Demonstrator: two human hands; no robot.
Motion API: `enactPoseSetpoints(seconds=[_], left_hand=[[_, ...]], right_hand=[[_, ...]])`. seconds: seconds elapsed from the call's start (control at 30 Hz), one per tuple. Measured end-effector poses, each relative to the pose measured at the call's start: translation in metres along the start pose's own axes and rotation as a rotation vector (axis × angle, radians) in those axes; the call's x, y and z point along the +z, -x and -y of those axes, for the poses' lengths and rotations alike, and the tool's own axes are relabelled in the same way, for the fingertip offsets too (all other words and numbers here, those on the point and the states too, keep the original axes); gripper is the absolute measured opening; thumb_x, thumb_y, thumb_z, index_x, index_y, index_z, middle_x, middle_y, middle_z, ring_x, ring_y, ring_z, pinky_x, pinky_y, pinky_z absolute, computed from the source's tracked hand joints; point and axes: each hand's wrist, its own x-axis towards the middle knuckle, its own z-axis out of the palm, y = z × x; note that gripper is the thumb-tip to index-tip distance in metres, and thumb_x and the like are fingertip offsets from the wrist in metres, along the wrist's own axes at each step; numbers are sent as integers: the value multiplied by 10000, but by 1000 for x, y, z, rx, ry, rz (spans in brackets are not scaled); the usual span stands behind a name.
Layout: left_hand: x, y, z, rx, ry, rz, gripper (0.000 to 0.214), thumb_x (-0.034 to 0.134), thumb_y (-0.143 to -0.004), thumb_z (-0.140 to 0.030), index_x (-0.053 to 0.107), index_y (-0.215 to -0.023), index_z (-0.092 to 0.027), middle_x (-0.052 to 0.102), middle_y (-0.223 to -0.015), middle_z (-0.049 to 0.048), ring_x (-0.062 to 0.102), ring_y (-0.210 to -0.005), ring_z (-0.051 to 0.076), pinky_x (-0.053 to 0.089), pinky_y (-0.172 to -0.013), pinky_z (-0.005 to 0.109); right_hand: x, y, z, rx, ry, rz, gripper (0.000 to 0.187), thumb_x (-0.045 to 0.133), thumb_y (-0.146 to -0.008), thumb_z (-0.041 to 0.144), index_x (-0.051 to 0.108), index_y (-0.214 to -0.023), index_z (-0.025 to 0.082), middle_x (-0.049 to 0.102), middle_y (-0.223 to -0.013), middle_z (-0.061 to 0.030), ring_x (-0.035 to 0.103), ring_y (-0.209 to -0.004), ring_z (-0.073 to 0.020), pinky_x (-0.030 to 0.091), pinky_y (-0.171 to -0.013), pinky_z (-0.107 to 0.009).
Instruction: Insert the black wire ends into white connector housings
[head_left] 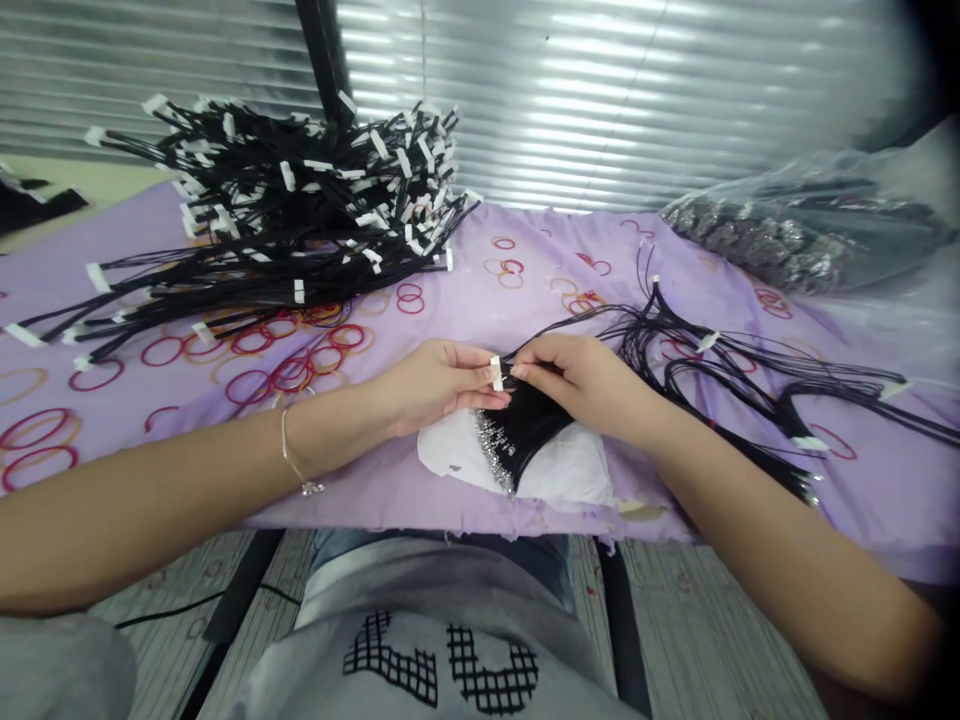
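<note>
My left hand is closed, pinching a small white connector between thumb and fingers. Close by on its right, my right hand pinches the end of a thin black wire at the connector. Under both hands a fan of black wires with silver metal tips lies on a white sheet. More black wires, some with white connectors, trail off to the right beneath and behind my right arm. The fingertips partly hide the spot where wire and connector meet.
A big heap of black wires with white connectors lies at the back left. A clear plastic bag of silvery metal parts and dark wires is at the back right. A purple cloth with printed rings covers the table; a blind hangs behind.
</note>
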Motion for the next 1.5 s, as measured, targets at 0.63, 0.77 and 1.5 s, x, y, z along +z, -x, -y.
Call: enactPoseSetpoints(seconds=[0.63, 0.77, 1.5], left_hand=[[1, -1, 3, 38, -17, -46, 103, 511, -798, -13, 598, -745, -29, 622, -681, 62, 639, -646, 105, 527, -699, 213], [0, -2, 3, 61, 5, -29, 76, 522, -800, -35, 586, -760, -37, 620, -698, 59, 639, -648, 102, 524, -704, 216], [-4, -1, -8, 790, -993, -152, 183, 527, -827, -262, 625, -832, -108, 611, -836, 53, 543, -757, 105, 422, -703, 225]], right_hand=[[13, -1, -2, 65, 69, -89, 154, 487, -867, 247, 556, -804, 124, 561, -773, -42, 479, -697, -111, 346, -641, -230], [8, 0, -3, 3, 41, -131, 102, 538, -836, 227, 561, -830, 128, 553, -785, -35, 495, -707, -108, 380, -658, -230], [-18, 8, -7, -117, 331, -33, 413, 416, -912, 405, 496, -1234, 159, 547, -1211, -73, 474, -1142, -195, 341, -998, -377]])
